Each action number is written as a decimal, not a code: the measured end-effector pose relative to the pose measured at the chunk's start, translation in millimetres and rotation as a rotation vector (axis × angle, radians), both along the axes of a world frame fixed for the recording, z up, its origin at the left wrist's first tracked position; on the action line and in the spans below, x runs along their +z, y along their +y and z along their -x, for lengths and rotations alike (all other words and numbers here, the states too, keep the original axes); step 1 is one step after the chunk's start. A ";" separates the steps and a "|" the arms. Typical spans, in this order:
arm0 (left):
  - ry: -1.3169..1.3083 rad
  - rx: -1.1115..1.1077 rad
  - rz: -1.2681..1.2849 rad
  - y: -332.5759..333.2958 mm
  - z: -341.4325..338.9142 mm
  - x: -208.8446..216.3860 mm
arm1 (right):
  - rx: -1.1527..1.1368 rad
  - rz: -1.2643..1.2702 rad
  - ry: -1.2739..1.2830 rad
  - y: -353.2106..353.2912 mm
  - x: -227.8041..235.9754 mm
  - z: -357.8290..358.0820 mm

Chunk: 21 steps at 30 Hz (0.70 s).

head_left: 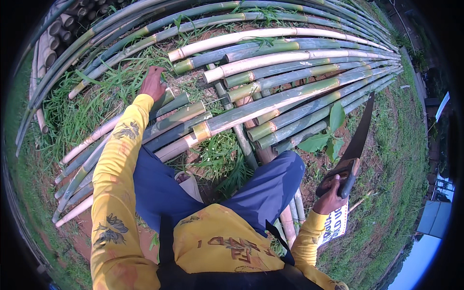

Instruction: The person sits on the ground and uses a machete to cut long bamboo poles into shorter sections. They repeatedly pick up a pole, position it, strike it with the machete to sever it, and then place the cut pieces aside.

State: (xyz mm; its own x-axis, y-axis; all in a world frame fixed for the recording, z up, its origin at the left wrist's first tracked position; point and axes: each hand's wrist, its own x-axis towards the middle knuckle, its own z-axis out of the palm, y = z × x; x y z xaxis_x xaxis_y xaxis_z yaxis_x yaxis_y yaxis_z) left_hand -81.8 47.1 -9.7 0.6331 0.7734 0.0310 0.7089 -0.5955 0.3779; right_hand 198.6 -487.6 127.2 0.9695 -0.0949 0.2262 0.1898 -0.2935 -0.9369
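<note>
My right hand [329, 199] grips the handle of a handsaw [358, 129]; its long dark blade points up and away, over the grass. My left hand [153, 81] is stretched forward, its fingers curled in beside the end of a short bamboo piece [168, 96]. Whatever those fingers hold, if anything, is hidden. More cut bamboo lengths [176, 117] lie under and beside my left forearm. In front of me, long green and pale bamboo poles [290, 94] lie side by side, their near ends uneven. One pole [203, 129] reaches closer to me than its neighbours.
Crosswise poles [245, 145] lie beneath the long bamboo. Leafy shoots [326, 135] stand near the saw. More long poles [203, 21] curve across the far side, and a stack of bamboo [50, 41] lies at the far left. Grass [382, 169] and bare soil surround my bent knees.
</note>
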 end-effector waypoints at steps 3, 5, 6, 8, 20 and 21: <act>-0.017 0.041 -0.025 12.6 -11.0 40.0 | -0.007 -0.085 -0.032 -45.3 -34.8 -33.2; 0.020 0.116 -0.011 15.6 -29.7 76.8 | 0.007 -0.097 0.023 -63.2 -51.5 -47.3; 0.060 0.135 -0.013 16.5 -37.8 96.0 | 0.021 -0.036 0.063 -76.1 -61.2 -51.5; 0.127 0.156 0.003 19.4 -51.6 122.4 | 0.039 0.192 0.110 -103.0 -91.8 -61.4; 0.301 -0.239 0.132 -5.5 -126.1 27.2 | 0.111 0.914 0.210 -154.7 -234.5 24.9; 0.291 -0.256 0.174 -2.0 -136.8 14.3 | 0.116 0.889 0.164 -151.4 -235.6 35.2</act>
State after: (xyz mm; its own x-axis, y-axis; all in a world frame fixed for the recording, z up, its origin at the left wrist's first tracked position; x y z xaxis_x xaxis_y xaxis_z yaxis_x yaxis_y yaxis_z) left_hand 55.0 45.1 4.6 0.7682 0.5683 -0.2950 0.6389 -0.7109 0.2942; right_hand 163.4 -639.0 -108.3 0.9885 0.1489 0.0273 0.1476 -0.9079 -0.3924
